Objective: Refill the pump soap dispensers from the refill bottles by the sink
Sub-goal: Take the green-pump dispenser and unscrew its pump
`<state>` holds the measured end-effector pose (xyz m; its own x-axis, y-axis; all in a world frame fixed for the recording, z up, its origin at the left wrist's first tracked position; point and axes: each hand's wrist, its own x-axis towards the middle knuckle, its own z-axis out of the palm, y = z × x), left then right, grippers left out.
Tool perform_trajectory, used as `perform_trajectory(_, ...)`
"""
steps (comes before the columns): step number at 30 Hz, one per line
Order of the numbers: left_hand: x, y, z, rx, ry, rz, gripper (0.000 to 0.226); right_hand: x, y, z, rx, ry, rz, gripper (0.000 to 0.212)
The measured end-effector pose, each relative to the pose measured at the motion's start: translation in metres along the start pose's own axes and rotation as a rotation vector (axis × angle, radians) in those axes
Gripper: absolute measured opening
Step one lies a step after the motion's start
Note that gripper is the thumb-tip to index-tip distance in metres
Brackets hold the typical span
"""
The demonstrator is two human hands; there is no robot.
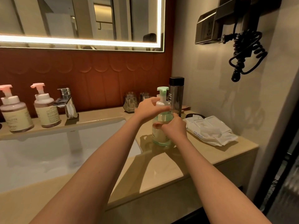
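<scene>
green pump dispenser (160,138) | left hand (148,107) curls round its collar, right hand (174,126) holds its body | pump still on, no pouring yet | pink dispensers (47,109) untouched

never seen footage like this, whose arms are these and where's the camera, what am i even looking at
There is no machine here. This is a single picture from a camera worn on a person's head, looking forward and down, so the two bare arms reaching in from the bottom are that person's own.

Both hands are on a green dispenser that stands on the counter right of the sink. The left hand holds its white collar just under the pump, and the right hand grips the body.

Also on the counter are two pink dispensers left of the tap, some glasses, a dark bottle behind the hands, and a pack of wipes at right.
</scene>
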<state>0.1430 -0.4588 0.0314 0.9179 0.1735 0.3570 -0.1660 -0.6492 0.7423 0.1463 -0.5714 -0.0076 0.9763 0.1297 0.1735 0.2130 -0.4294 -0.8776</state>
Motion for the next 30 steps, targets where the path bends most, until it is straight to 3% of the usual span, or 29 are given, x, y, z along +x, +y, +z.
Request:
perform_trajectory(2,0.001,0.002,0.002,0.074,0.070,0.026,0.032,0.001,0.000,0.000,-0.005,0.000,0.001,0.073)
perform_trajectory(4,0.004,0.007,0.002,0.049,0.189,0.010,0.043,0.001,0.001,0.000,0.006,0.004,0.001,0.071)
perform_trajectory(8,0.011,0.021,-0.013,-0.294,0.377,-0.099,0.062,0.002,0.002,0.001,0.029,0.024,0.000,0.074)
perform_trajectory(14,0.014,-0.003,-0.053,-0.754,0.576,-0.353,0.045,0.000,0.002,0.000,0.039,0.019,-0.008,0.074)
perform_trajectory(17,0.012,-0.029,-0.056,-0.828,0.668,-0.461,0.033,0.000,0.002,0.000,0.042,0.015,-0.010,0.074)
perform_trajectory(25,0.007,-0.073,0.002,-0.708,0.534,-0.620,0.104,0.002,0.002,0.004,0.025,-0.002,-0.025,0.078)
perform_trajectory(30,0.009,-0.079,0.020,-0.490,0.466,-0.585,0.086,0.007,0.002,0.001,0.024,-0.082,-0.042,0.081)
